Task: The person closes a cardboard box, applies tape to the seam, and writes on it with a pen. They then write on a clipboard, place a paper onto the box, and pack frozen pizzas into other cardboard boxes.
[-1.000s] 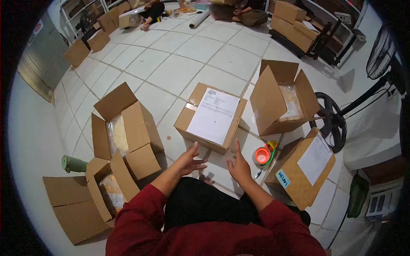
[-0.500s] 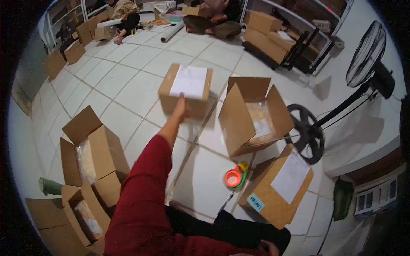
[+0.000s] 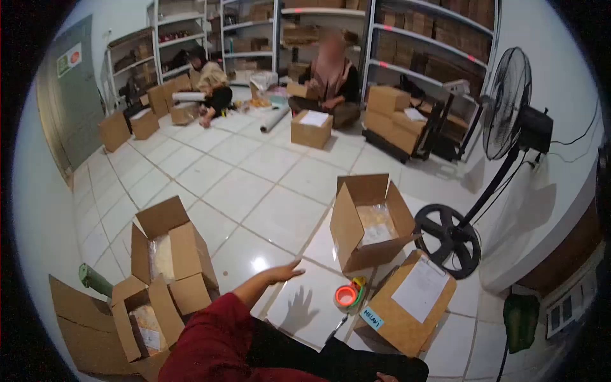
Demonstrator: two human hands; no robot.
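Note:
My left hand (image 3: 283,272), below a red sleeve, hovers over the white tiles with its fingers stretched out and nothing in them; its shadow falls below. Only a sliver of my right hand (image 3: 386,377) shows at the bottom edge by my dark-clothed leg, its fingers mostly hidden. A closed cardboard box (image 3: 310,135) with a white paper on top stands far off, near a seated person. To the right of my left hand lie an orange tape roll (image 3: 346,295) and a clipboard (image 3: 420,291) with a paper, on a box labelled MELAVI.
An open carton (image 3: 347,239) with a plastic-wrapped item stands right of centre. Two more open cartons (image 3: 184,254) are at the left, beside a green roll (image 3: 95,280). A standing fan (image 3: 455,239) is at the right. Two people sit before shelves (image 3: 324,11) at the back.
The closed box has left my left hand and moved away across the floor toward the seated people. My left hand has drawn back, and the view has tilted up.

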